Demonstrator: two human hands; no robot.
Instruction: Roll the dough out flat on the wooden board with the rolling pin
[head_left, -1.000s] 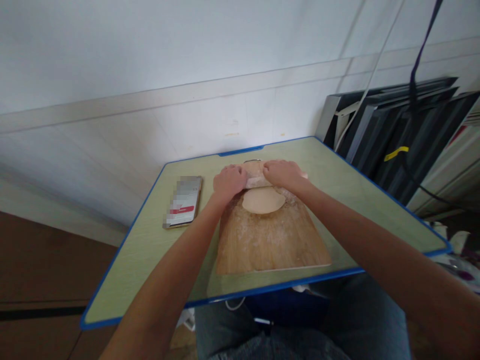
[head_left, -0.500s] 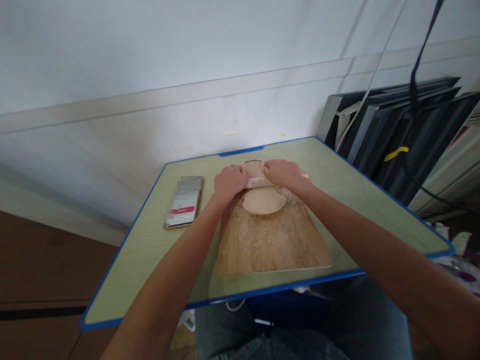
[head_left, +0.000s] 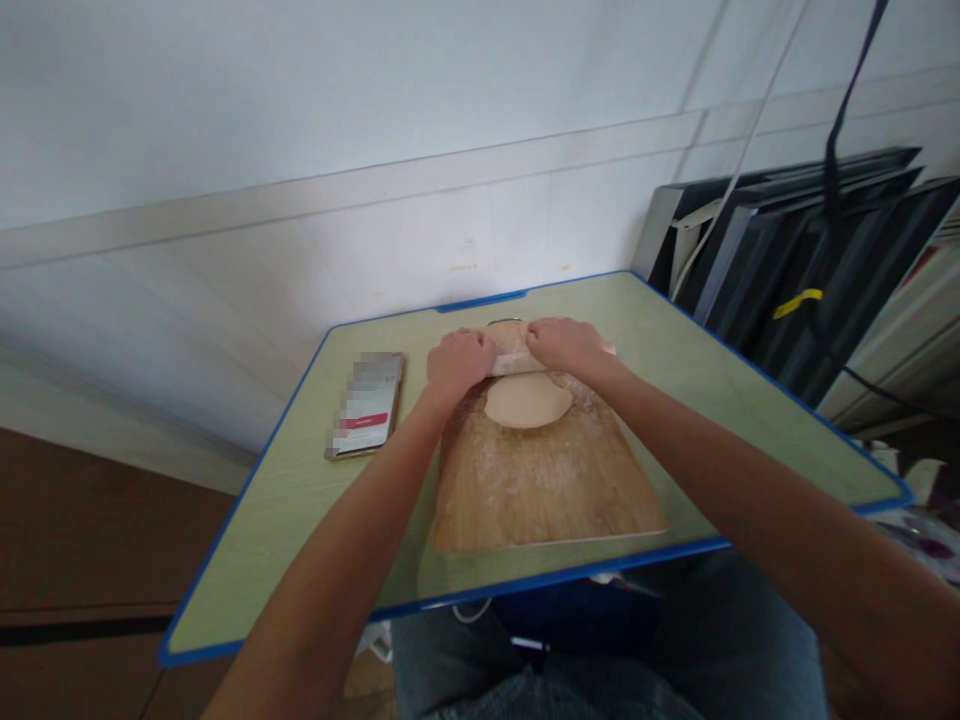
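Both left hand (head_left: pixel 461 358) and right hand (head_left: pixel 564 343) are holding the rolling pin (head_left: pixel 514 362) over the far part of the wooden board (head_left: pixel 547 495), fingers curling over it, tips hiding from view. For rolling evenly, both should be pressing equally. The pin's long axis is running crosswise to the board, just beyond the dough (head_left: pixel 528 404).

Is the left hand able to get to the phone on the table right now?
Probably yes: the phone lies to the left of the left hand, and nothing seems to stand between them. But that hand is closed on the rolling pin, so it would likely need to let go first.
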